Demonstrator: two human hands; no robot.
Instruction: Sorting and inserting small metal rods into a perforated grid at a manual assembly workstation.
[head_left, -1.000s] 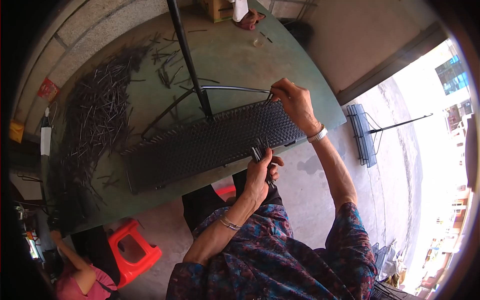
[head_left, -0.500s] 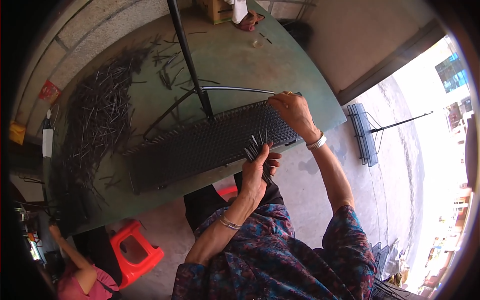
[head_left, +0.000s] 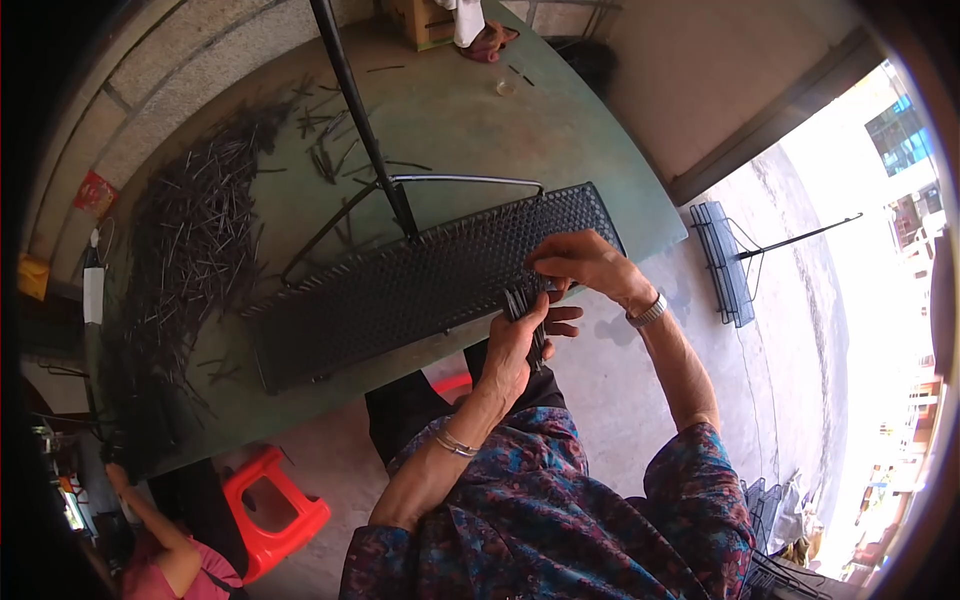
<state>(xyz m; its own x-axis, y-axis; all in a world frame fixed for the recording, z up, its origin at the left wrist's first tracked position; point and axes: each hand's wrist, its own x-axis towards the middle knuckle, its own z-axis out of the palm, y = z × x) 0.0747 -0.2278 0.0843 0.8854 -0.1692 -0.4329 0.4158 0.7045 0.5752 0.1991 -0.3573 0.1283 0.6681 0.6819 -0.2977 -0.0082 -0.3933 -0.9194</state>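
While half-curled, right hand (head_left: 592,264) beside black strips (head_left: 515,303), left hand (head_left: 510,348) around them.

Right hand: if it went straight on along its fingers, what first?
Probably the long black mesh panel, leftward of the right hand; depth is unclear, so the thin black strips in the left hand could come first.

Workshop: green worktable (head_left: 470,135), pile of thin black strips (head_left: 205,215)
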